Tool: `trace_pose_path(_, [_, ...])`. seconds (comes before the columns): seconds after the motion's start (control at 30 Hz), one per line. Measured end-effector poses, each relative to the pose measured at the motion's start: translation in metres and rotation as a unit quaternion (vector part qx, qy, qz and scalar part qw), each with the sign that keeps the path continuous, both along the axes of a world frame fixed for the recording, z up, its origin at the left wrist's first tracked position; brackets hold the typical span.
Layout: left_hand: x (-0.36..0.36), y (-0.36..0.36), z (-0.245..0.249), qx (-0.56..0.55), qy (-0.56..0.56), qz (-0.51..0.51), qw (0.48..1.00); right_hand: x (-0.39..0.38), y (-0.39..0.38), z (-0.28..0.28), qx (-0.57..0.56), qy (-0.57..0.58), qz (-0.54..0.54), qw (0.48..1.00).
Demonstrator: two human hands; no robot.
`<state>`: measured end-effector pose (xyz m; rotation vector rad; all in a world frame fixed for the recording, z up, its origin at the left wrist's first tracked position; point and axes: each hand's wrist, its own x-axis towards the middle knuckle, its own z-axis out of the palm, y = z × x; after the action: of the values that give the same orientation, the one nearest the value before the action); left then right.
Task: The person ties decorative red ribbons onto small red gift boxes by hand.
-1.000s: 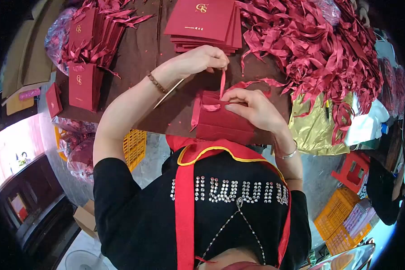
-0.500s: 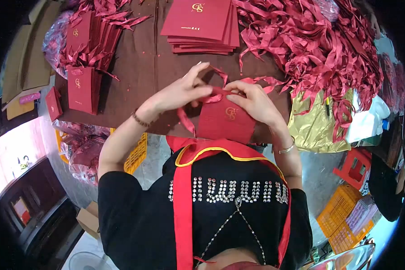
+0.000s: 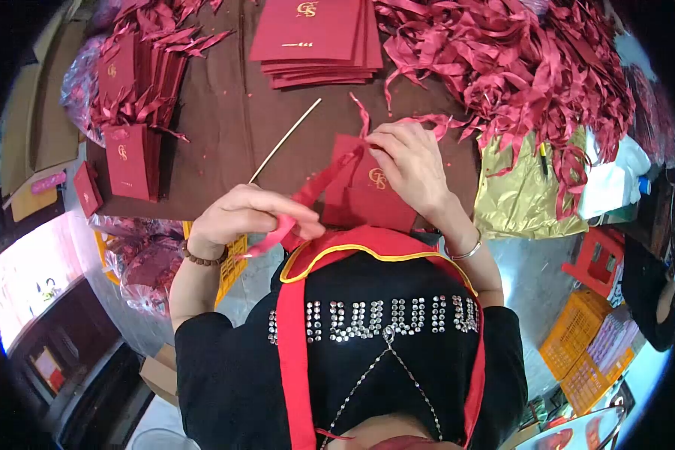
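A small red paper gift bag (image 3: pixel 350 199) with a gold monogram lies at the table's front edge, against the apron. My right hand (image 3: pixel 411 161) pinches the bag's top edge, where a ribbon meets it; its fingertips hide the exact grip. From there the red ribbon (image 3: pixel 324 180) runs down to my left hand (image 3: pixel 251 214), which has it between its fingers, with an end hanging below. A thin pale stick (image 3: pixel 286 141) juts up from behind my left hand, apparently held in it. Another ribbon end (image 3: pixel 361 112) stands above the bag's top.
A stack of flat red bags (image 3: pixel 311 34) lies at the back. To its right is a big heap of red ribbons (image 3: pixel 495 67), beside gold plastic (image 3: pixel 514 195). Upright bags with ribbons (image 3: pixel 131 161) stand in a row at the left. Orange crates (image 3: pixel 574 330) sit at lower right.
My left hand has moved from the bag's top down and left, drawing the ribbon out. The stick now shows at length. My right hand stays at the bag's top edge.
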<state>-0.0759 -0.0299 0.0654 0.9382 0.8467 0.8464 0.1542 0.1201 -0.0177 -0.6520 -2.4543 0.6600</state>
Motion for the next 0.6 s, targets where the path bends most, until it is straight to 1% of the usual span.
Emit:
trace_pose_path(0.03, [0.003, 0.002, 0.002, -0.025, -0.111, 0.056, 0.992, 0.004, -0.001, 0.002, -0.008, 0.008, -0.005, 1.000])
trace_pose_path(0.07, [0.003, 0.005, 0.000, -0.046, -0.170, 0.050, 0.983, 0.011, 0.002, 0.006, -0.009, 0.011, -0.026, 1.000])
trace_pose_path(0.1, [0.004, 0.006, -0.004, -0.046, -0.170, 0.043, 0.983, 0.021, 0.008, 0.003, -0.007, 0.010, -0.033, 0.999])
trace_pose_path(0.17, [0.009, 0.004, -0.014, -0.027, -0.181, 0.129, 0.975, 0.042, 0.019, -0.005, -0.089, -0.012, -0.111, 0.990])
trace_pose_path(0.2, [0.011, 0.005, -0.015, -0.009, -0.119, 0.161, 0.980, 0.049, 0.020, -0.001, -0.140, -0.024, -0.127, 0.982])
trace_pose_path(0.23, [0.011, 0.007, -0.021, -0.011, -0.119, 0.156, 0.980, 0.052, 0.020, -0.004, -0.141, -0.024, -0.132, 0.981])
trace_pose_path(0.3, [0.008, 0.013, -0.036, 0.006, -0.179, 0.196, 0.964, 0.057, 0.019, -0.012, -0.120, -0.023, -0.101, 0.987])
trace_pose_path(0.33, [0.005, 0.015, -0.035, -0.003, -0.115, 0.206, 0.972, 0.055, 0.018, -0.011, -0.125, -0.048, -0.089, 0.987])
trace_pose_path(0.37, [0.001, 0.015, -0.036, -0.003, -0.115, 0.204, 0.972, 0.053, 0.016, -0.011, -0.125, -0.048, -0.091, 0.987])
trace_pose_path(0.43, [-0.008, 0.014, -0.041, -0.025, -0.134, 0.235, 0.962, 0.049, 0.012, -0.011, -0.102, -0.073, -0.052, 0.991])
trace_pose_path(0.47, [-0.013, 0.016, -0.044, 0.002, -0.205, 0.202, 0.958, 0.048, 0.011, -0.012, -0.088, -0.087, -0.040, 0.991])
trace_pose_path(0.5, [-0.011, 0.017, -0.039, 0.001, -0.204, 0.203, 0.958, 0.047, 0.010, -0.010, -0.089, -0.087, -0.039, 0.991])
trace_pose_path(0.57, [-0.005, 0.017, -0.026, -0.034, -0.285, 0.260, 0.922, 0.045, 0.007, -0.005, -0.058, -0.101, -0.042, 0.992])
trace_pose_path(0.6, [-0.010, 0.014, -0.029, -0.019, -0.277, 0.242, 0.930, 0.046, 0.007, -0.005, -0.058, -0.101, -0.041, 0.992])
